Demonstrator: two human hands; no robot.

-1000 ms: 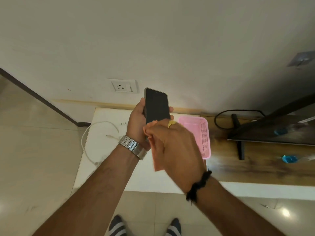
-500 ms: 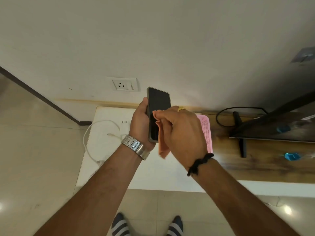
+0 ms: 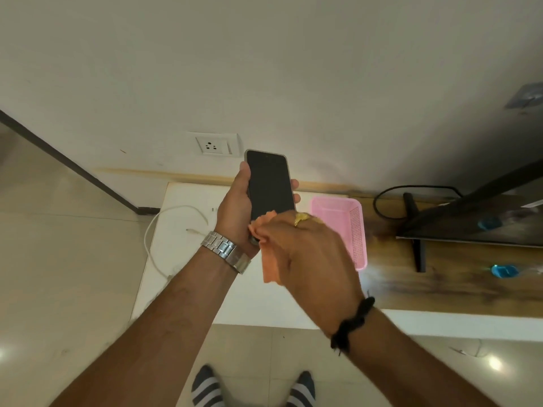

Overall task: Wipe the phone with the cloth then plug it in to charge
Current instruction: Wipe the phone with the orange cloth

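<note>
My left hand (image 3: 235,207) grips a dark phone (image 3: 269,185) upright in the air, screen toward me, fingertips showing past its right edge. My right hand (image 3: 311,254) holds an orange cloth (image 3: 269,259) against the lower end of the screen; part of the cloth hangs below the hand. A white charging cable (image 3: 164,221) lies looped on the white table (image 3: 188,289), its free plug end near my left wrist. A white wall socket (image 3: 214,145) sits on the wall just left of the phone's top.
A pink plastic basket (image 3: 352,227) stands on the table to the right of my hands. Further right, a wooden surface (image 3: 440,286) carries a dark monitor on a stand (image 3: 417,251) with a black cable. Tiled floor and my striped socks show below.
My right hand slid the cloth from the middle of the screen down to its lower end. My left hand kept the phone in about the same spot.
</note>
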